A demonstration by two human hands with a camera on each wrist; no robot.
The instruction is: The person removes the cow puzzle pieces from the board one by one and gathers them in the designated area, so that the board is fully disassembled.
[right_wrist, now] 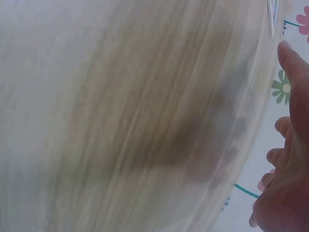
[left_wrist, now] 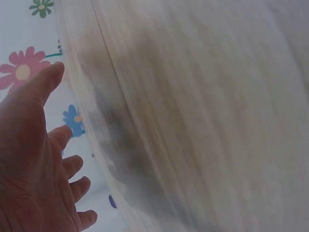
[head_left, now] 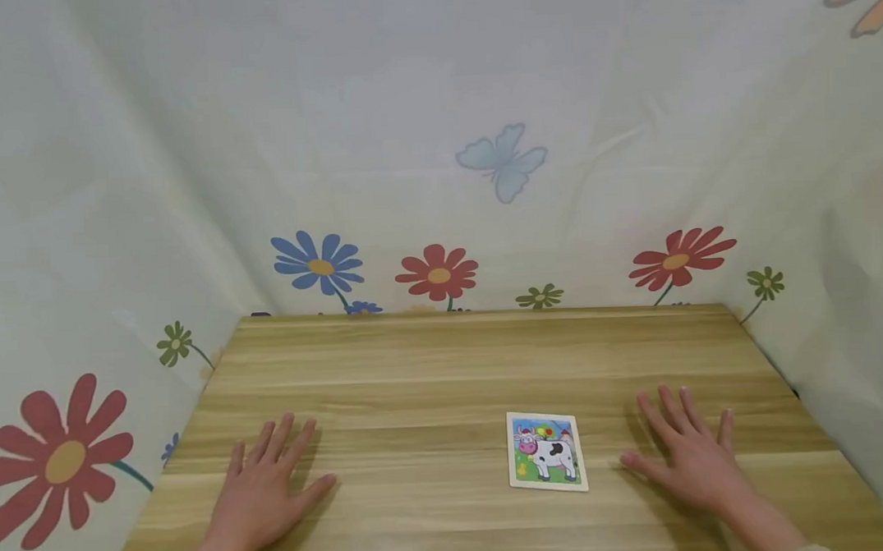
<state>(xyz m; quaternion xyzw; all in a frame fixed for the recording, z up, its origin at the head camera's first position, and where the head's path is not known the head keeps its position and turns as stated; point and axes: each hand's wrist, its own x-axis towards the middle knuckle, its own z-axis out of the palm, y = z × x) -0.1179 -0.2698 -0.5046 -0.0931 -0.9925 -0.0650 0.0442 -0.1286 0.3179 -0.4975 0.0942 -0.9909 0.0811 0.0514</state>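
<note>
A small square picture card [head_left: 547, 452] with a cartoon cow and a white border lies flat on the wooden table, right of the middle. To its right, the right hand [head_left: 689, 458] is held palm down with fingers spread, its thumb pointing toward the card without touching it. The left hand [head_left: 266, 489] is farther off on the left side, also palm down with spread fingers and nothing in it. Shadows lie on the wood under both hands in the wrist views. Just a corner of the card [right_wrist: 273, 19] shows at the top of the right wrist view.
The wood-grain table [head_left: 387, 376] ends at a straight back edge. A pale cloth backdrop [head_left: 404, 104] printed with flowers and butterflies rises behind it and along both sides.
</note>
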